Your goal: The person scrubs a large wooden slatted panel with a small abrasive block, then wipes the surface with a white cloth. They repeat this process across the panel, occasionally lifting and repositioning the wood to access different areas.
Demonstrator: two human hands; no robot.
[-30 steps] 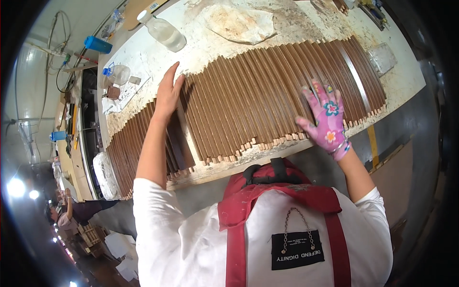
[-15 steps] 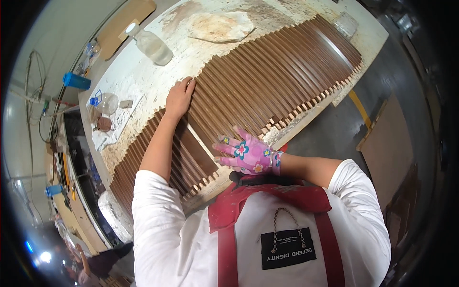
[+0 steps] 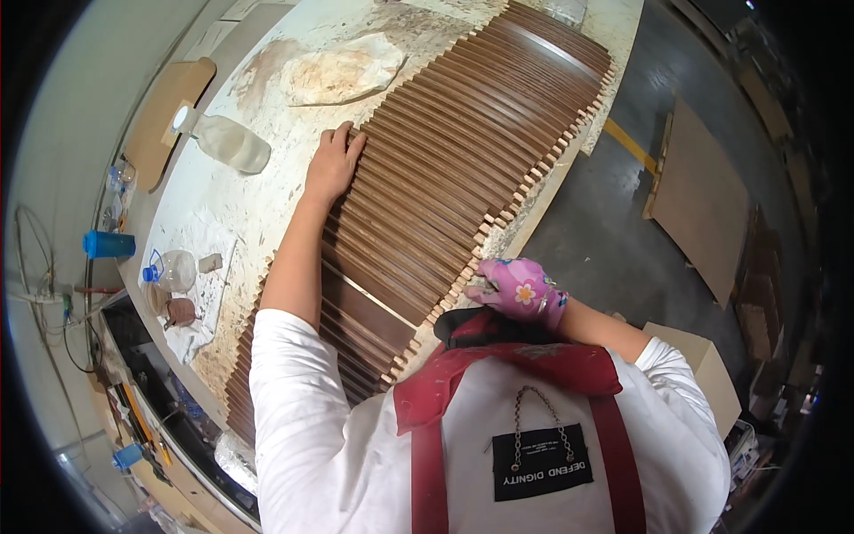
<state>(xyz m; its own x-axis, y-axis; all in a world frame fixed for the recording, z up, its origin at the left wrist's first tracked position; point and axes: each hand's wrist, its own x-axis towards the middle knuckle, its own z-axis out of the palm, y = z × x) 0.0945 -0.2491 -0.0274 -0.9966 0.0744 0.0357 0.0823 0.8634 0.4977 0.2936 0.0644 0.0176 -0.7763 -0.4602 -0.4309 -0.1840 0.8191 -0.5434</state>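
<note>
Many narrow brown wooden strips [image 3: 445, 151] lie side by side on the white worktable [image 3: 294, 169], their pale cut ends facing me. My bare left hand [image 3: 334, 166] rests at their far ends, fingers stretched out and slightly apart. In a pink flowered glove, my right hand [image 3: 520, 289] is at the near ends, its fingers curled inward against them; whether anything is between them is hidden. Between the two groups of strips shows a wider, flat dark brown surface [image 3: 356, 307] with a pale line along it. My left forearm covers part of the strips.
A clear bottle with a white cap [image 3: 227, 144] lies near a stained, whitish flat piece [image 3: 342, 71]. Left of my arm, a clear jug with a blue cap [image 3: 176, 270] is on a stained cloth [image 3: 209, 307]. A blue cup [image 3: 108, 245] is farther left. A brown board [image 3: 698, 200] is on the right.
My right hand has drawn back from on top of the strips to their near ends, and its spread fingers have curled. My left hand stays at the far ends. The view has turned.
</note>
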